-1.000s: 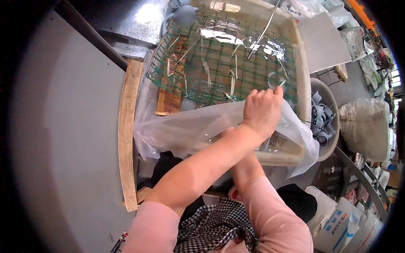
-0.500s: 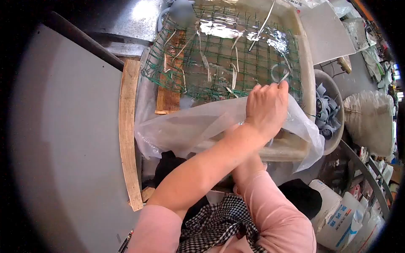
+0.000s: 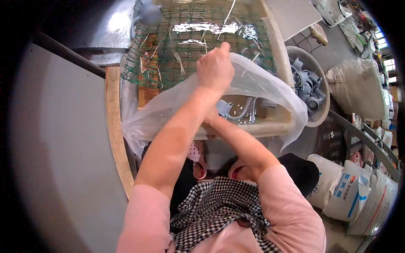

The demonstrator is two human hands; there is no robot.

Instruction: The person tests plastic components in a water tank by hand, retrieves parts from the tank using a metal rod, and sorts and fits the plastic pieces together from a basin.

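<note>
My left hand (image 3: 215,67) is closed on the raised edge of a clear plastic sheet (image 3: 168,101), above the water of a large tub (image 3: 278,46). My right forearm passes beneath the left one. My right hand (image 3: 211,114) is low under the sheet, mostly behind my left forearm, with its fingers hidden. Beside it, grey parts (image 3: 223,108) and a curved grey piece (image 3: 247,110) show in the water near the tub's front wall. A green wire mesh (image 3: 190,42) with pale strips lies in the tub beyond my hands.
A round bin (image 3: 322,101) of grey plastic parts (image 3: 310,84) stands right of the tub. A wooden plank (image 3: 114,126) runs along the left side, beside a grey panel (image 3: 63,126). White sacks (image 3: 346,189) stand at lower right. A rounded grey object (image 3: 149,14) sits at the tub's far left corner.
My left hand has moved up and left with the sheet's edge, opening a gap over the front water and grey parts. The view has shifted, and pink shoes now show below.
</note>
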